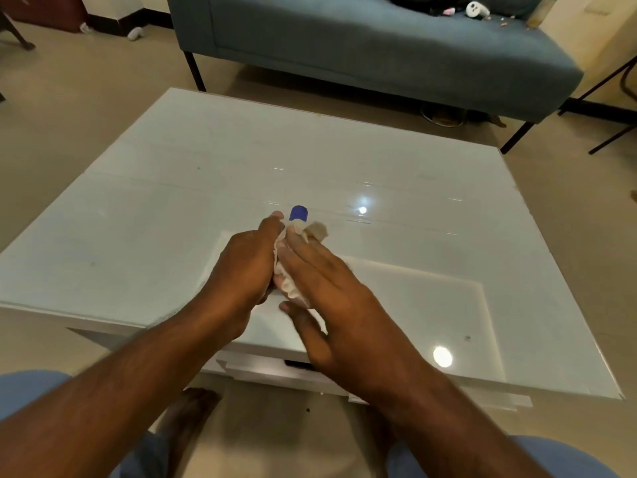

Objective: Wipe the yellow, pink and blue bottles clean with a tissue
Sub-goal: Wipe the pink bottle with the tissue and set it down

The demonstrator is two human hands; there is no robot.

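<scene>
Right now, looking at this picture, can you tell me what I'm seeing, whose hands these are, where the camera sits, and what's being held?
This is one picture from a camera worn on a person's head, looking down at their own bare hands. No machine is involved. The left hand grips a bottle whose blue cap pokes out past the fingers; the bottle's body is hidden. The right hand presses a white tissue against it, as if wiping. Both hands work above a glossy white table, which shows nothing else lying on it. Behind it stands a blue-grey sofa.
</scene>
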